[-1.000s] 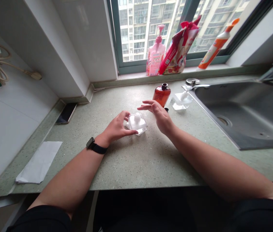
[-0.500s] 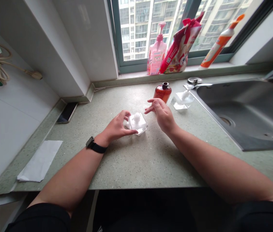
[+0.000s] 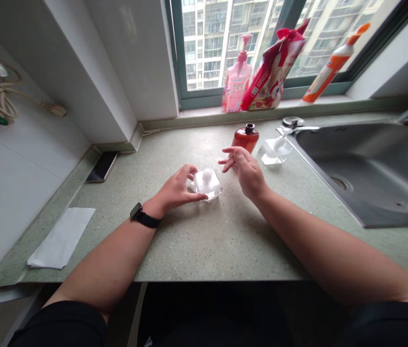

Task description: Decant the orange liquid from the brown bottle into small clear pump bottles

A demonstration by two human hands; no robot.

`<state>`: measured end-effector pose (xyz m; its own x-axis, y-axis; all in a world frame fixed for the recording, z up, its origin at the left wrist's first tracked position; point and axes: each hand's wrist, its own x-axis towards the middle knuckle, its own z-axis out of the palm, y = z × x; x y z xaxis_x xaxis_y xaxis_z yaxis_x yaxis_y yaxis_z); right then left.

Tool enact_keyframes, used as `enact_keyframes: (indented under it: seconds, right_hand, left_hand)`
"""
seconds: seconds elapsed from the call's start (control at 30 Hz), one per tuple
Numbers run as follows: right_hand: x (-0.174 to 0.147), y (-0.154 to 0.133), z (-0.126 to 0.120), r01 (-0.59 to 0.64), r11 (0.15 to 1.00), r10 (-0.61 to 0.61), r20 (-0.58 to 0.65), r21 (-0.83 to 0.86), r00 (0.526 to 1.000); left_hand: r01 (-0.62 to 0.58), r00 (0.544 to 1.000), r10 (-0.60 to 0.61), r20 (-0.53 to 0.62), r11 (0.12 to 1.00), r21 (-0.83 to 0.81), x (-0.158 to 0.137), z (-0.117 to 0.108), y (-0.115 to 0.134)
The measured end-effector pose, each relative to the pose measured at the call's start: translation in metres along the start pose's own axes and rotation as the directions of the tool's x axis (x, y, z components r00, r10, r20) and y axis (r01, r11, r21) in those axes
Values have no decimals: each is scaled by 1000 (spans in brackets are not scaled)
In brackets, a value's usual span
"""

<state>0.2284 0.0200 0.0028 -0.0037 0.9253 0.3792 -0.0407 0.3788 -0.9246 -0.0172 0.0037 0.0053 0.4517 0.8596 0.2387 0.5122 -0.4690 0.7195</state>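
My left hand is closed around a clear square pump bottle with a whitish top, thumb along the near side and fingers behind it. The bottle stands upright on the counter. My right hand hovers to the right of it, fingers stretched out and partly spread, with nothing seen in it. Right behind that hand stands an amber bottle with an uncapped dark neck; its lower part is hidden. A second clear square pump bottle is farther right, near the sink.
The speckled green counter carries white paper sheets and a phone at the left. A steel sink lies to the right, with a drain stopper behind. A pink pump bottle, red bag and orange-white bottle line the windowsill.
The view has shifted slightly. My right hand's fingers are a little more spread; my left hand keeps its hold on the clear bottle.
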Motion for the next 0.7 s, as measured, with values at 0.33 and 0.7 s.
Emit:
enact_keyframes:
  seconds: [0.33,0.7]
  right_hand:
    - [-10,-7,8,-89,992,65,236,92,969]
    - [0,0,-4,-143,990,126,382,17,915]
  left_hand:
    - [-17,1000,17,-4,1000,-12,0,0,1]
    - [-7,1000,7,1,1000,-7,-1,0,3]
